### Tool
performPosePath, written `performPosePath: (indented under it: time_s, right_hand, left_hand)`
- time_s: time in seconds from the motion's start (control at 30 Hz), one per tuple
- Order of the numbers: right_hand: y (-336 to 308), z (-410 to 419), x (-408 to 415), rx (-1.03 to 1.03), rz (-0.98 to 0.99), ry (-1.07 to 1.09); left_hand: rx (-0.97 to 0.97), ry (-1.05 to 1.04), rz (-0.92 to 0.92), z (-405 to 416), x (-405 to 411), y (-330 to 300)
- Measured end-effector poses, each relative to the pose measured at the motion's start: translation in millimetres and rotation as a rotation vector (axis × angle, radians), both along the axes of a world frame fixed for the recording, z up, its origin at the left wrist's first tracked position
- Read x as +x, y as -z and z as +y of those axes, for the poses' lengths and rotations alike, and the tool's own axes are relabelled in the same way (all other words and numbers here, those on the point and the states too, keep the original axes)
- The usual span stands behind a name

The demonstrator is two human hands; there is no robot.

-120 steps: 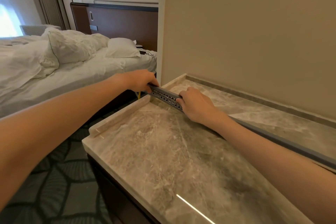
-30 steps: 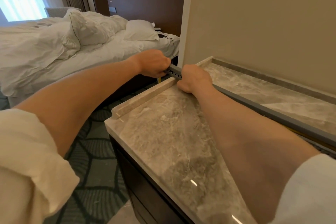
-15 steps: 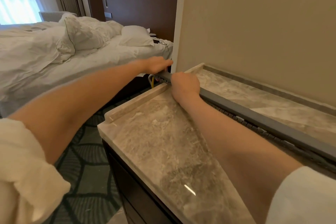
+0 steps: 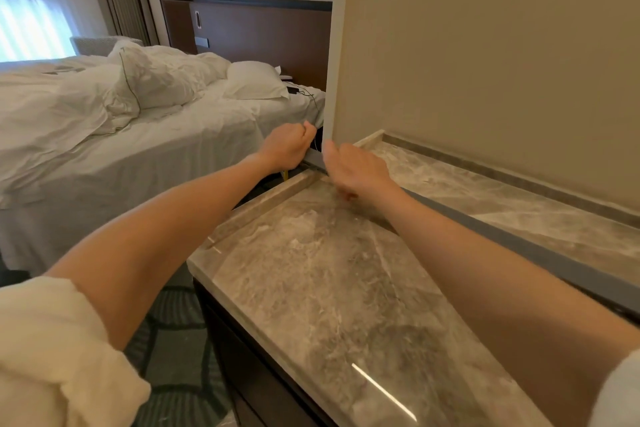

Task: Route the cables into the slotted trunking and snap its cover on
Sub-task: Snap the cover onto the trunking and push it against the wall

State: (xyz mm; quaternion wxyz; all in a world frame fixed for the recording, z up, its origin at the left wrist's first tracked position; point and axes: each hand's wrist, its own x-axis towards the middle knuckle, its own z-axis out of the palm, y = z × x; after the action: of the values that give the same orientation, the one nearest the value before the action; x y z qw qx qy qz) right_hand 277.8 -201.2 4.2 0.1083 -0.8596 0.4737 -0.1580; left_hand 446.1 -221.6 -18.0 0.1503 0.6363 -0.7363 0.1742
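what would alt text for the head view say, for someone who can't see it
Two bare hands meet at the far end of a long grey trunking lying across a marble counter: the left hand grips its tip past the counter edge, the right hand rests open on it. An unmade bed is behind.

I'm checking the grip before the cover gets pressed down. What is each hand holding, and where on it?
The left hand is closed around the grey trunking at its far end, past the countertop's edge. The right hand is open, resting just behind it, gripping nothing.

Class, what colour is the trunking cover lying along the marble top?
Plain dark grey trunking cover, best seen in the head view.
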Motion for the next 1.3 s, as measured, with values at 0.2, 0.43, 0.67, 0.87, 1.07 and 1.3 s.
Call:
performPosePath:
  time_s: [0.2,0.43,0.67,0.87,1.07,1.3]
  right_hand:
    - [9.6,-1.6,18.5,-0.324,0.214,0.085]
    - [17.9,-13.7,22.2,-0.408,0.189,0.117]
    - [19.0,-16.9,24.4,-0.329,0.050,0.198]
    - [12.6,-12.8,14.2,-0.352,0.184,0.025]
    - [6.3,-0.7,-26.5,-0.209,0.191,-0.154]
    - [4.0,14.0,-125.0,-0.139,0.279,-0.175]
  left_hand:
    - [-0.013,-0.025,-0.043,-4.3,2.0,1.8]
    - [0.054,-0.036,-0.030,-11.8,5.3,-0.2]
    - [-0.006,-0.028,-0.050,-10.3,4.1,1.2]
    - [0.031,-0.092,-0.071,-6.2,2.7,2.0]
    - [0.047,-0.051,-0.048,10.1,-0.2,0.3]
    - [0.093,-0.163,-0.166,31.1,-11.7,-14.3]
